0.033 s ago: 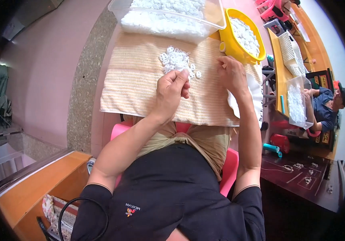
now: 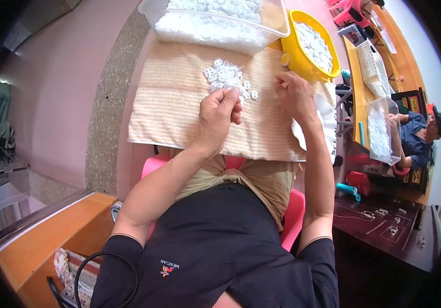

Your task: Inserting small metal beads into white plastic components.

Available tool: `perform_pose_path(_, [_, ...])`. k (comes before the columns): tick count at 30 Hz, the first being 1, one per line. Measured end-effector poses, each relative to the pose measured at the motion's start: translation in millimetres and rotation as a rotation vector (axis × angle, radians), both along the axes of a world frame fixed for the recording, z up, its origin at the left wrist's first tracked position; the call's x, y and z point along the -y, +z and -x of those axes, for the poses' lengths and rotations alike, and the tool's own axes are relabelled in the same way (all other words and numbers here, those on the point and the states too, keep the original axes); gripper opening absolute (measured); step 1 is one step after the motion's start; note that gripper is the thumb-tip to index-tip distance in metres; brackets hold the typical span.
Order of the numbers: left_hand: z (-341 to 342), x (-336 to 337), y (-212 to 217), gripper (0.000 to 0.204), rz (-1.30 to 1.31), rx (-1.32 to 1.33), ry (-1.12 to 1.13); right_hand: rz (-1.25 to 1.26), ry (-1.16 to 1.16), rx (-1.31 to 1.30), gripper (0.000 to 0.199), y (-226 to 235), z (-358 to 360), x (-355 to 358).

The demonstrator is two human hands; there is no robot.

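Beside a small pile of white plastic pieces (image 2: 225, 74) on the striped towel, my left hand (image 2: 218, 110) is closed in a pinch. A small white piece (image 2: 236, 90) shows at its thumb and fingertip. The pieces look oval with holes, and one white piece (image 2: 254, 95) lies slightly apart on the right. My right hand (image 2: 297, 95) hovers over the towel's right part, just below the yellow basin (image 2: 296, 61). Its fingers are bent inward, and what they hold, if anything, cannot be made out.
A clear plastic box (image 2: 210, 38) full of white pieces stands at the far side of the towel (image 2: 174, 102). White discs (image 2: 312, 46) fill the basin. A white sheet or bag (image 2: 325, 123) lies under my right forearm. Another person (image 2: 418, 133) works at a table on the right.
My right hand's fingers have shifted very slightly. My left hand and the pile look the same.
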State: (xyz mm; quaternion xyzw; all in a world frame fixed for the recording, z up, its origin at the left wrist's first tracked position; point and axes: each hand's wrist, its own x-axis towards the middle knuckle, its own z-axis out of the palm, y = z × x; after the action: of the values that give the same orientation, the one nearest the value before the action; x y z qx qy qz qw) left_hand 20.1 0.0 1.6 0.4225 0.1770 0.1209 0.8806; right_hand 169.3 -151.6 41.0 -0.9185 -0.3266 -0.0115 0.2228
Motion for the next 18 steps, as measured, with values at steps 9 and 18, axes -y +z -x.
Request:
perform_pose_path(9, [-4.1,-6.5,-4.4,0.028,0.095,0.011,0.08,0.085,0.226,-0.177,0.026,-3.6,26.1,-12.0])
perform_pose_path(18, [-5.8,-9.0,-7.1,0.027,0.12,0.015,0.099,0.023,0.215,-0.118,0.019,-5.9,39.5,-21.7])
